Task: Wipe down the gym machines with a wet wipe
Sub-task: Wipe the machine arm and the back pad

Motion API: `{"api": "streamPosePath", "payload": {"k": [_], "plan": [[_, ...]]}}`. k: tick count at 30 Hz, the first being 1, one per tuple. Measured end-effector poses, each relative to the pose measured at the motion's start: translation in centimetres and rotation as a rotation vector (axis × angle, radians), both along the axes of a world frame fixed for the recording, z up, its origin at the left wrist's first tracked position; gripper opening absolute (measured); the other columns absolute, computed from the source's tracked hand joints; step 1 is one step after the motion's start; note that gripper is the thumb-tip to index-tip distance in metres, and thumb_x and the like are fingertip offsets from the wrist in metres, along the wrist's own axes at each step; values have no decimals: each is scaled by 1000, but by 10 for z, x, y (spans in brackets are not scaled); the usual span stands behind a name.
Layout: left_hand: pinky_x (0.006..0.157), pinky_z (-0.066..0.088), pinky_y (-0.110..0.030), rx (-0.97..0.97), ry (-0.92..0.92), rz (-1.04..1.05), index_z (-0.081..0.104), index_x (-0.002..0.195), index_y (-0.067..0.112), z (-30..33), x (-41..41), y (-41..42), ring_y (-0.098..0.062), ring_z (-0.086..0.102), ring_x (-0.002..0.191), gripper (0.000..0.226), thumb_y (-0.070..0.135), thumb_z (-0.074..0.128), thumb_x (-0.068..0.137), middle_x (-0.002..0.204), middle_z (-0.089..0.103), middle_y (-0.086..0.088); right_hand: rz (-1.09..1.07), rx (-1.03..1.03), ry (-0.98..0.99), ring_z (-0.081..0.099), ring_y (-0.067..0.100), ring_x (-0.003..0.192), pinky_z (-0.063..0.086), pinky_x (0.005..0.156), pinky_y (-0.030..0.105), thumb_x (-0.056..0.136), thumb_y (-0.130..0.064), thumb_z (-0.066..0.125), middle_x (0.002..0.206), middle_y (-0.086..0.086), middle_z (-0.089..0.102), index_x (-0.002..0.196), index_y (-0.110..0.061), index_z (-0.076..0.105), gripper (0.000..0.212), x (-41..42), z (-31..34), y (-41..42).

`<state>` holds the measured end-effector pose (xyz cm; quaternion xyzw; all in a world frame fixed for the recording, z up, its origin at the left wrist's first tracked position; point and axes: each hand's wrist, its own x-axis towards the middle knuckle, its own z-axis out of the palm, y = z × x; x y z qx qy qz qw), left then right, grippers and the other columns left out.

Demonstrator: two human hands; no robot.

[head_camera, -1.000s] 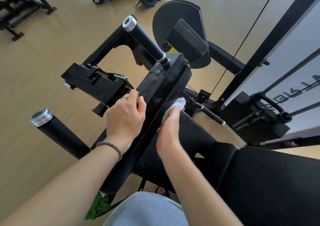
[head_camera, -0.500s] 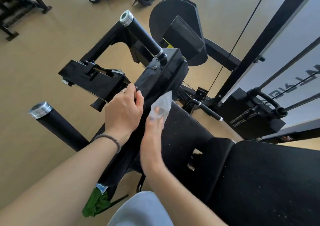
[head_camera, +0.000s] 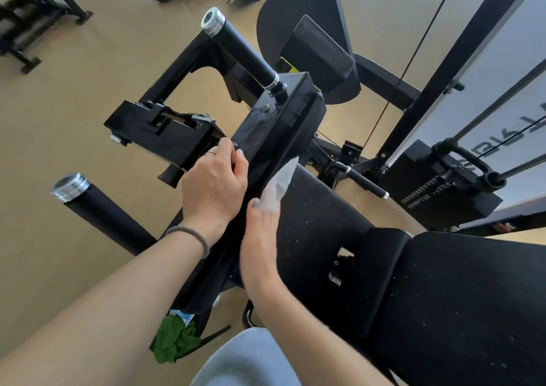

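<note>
A black gym machine fills the view, with a glossy black frame bar (head_camera: 266, 131) running from the middle toward me. My left hand (head_camera: 214, 186) grips the left edge of that bar, fingers curled over it. My right hand (head_camera: 261, 238) holds a white wet wipe (head_camera: 276, 189) pinched between thumb and fingers, just right of the bar and above the black seat pad (head_camera: 325, 232). The wipe stands up from my fingers and looks lifted off the bar.
Two black foam rollers with silver caps stick out at the left (head_camera: 97, 208) and top (head_camera: 242, 48). A back pad (head_camera: 472, 303) lies at the right, a weight stack (head_camera: 443, 190) and cables behind it. A green cloth (head_camera: 174, 341) hangs below. More equipment (head_camera: 35, 22) stands on the tan floor.
My right hand has pulled back toward me from the right side of the bar and lifted the wipe off it. My left hand has kept its grip.
</note>
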<state>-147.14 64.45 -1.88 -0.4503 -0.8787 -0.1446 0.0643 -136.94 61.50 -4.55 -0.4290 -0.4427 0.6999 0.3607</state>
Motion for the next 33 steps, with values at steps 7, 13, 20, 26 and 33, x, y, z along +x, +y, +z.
{"api": "streamPosePath", "payload": {"k": [7,13,20,26,33], "plan": [[47,19,-27,-6,-19,-5,43,89,17,0,0,0,-19,46,62,24,34,36,105,75,56,1,-68,-140,35,31,16,148,25,122,50,86,-79,36,162,-4,32,154,-43,35,76,-22,-14,106],[47,19,-22,-6,-29,-5,40,87,21,2,1,0,-15,45,59,24,36,34,105,74,54,3,-34,-299,231,43,21,142,31,120,51,87,-86,31,157,-3,43,157,-38,32,85,-16,-30,158],[47,17,-24,-10,-29,10,41,88,18,3,2,0,-18,44,64,24,33,36,106,77,51,3,110,-587,372,61,17,126,42,111,38,102,-69,18,132,-1,69,140,-30,59,68,5,-38,40],[49,19,-28,-3,-47,9,41,89,18,5,2,0,-20,45,67,25,34,35,107,80,52,1,150,-686,378,42,18,72,40,88,38,91,-75,37,80,5,48,117,-16,65,69,17,-46,-9],[54,26,-33,28,-155,-34,42,89,16,4,-3,-5,-21,48,69,29,36,32,108,80,52,2,56,-570,380,54,22,134,36,117,43,101,-68,16,144,5,59,152,-23,45,74,9,-40,59]]}}
